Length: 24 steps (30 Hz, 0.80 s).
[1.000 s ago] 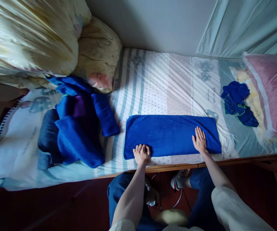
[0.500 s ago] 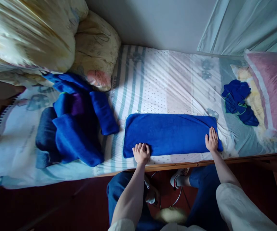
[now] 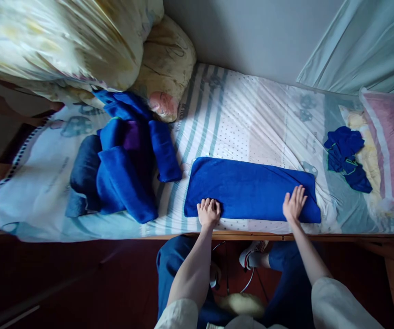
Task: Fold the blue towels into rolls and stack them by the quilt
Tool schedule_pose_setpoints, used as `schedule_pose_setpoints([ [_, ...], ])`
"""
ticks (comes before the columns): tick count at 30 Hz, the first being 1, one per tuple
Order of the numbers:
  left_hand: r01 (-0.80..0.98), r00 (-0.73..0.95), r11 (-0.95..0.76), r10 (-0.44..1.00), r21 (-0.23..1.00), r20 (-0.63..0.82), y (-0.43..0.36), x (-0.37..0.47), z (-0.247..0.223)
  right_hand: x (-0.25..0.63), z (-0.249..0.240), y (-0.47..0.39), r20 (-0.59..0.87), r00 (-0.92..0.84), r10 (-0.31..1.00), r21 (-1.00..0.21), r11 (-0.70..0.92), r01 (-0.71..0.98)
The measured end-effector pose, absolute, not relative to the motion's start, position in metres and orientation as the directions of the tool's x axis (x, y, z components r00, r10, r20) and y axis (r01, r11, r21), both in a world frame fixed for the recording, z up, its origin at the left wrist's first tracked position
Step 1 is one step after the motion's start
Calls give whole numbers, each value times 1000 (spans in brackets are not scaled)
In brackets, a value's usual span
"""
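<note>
The right hand (image 3: 295, 203) has moved slightly left over the blue cloth (image 3: 252, 189). The bed (image 3: 238, 114) carries this flat cloth at its near side, right of the blue clothes (image 3: 125, 183). The right hand is open; the left hand (image 3: 209, 212), fingers curled, touches the near edge, perhaps gripping.

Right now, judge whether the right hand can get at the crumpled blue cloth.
Probably yes: the right hand lies nearby, and only bare sheet separates it from the crumpled blue cloth.

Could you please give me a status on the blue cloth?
Left hand curled, right hand open, both on blue cloth. Cloth flat, lightly creased. Nothing else on it.
</note>
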<state>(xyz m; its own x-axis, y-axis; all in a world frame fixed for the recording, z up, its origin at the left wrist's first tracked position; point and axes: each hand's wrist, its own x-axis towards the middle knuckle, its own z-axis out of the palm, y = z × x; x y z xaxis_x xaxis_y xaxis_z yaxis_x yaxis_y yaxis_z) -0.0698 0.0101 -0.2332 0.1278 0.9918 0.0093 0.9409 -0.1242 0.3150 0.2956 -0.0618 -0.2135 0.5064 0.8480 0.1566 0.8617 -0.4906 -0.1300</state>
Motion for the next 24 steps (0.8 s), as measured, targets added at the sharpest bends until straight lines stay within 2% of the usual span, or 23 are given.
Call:
schedule_pose_setpoints([
  [4,943,126,-126,992,309,22,10,-70,-232,170,-226,-42,133,348,928,-229,-313,922],
  [8,940,124,-117,992,319,-1,10,-71,-232,105,-237,-36,98,291,952,-253,-259,932],
  [24,918,99,-89,995,387,-6,-1,-61,-221,101,-243,-37,99,348,932,-280,-309,909],
])
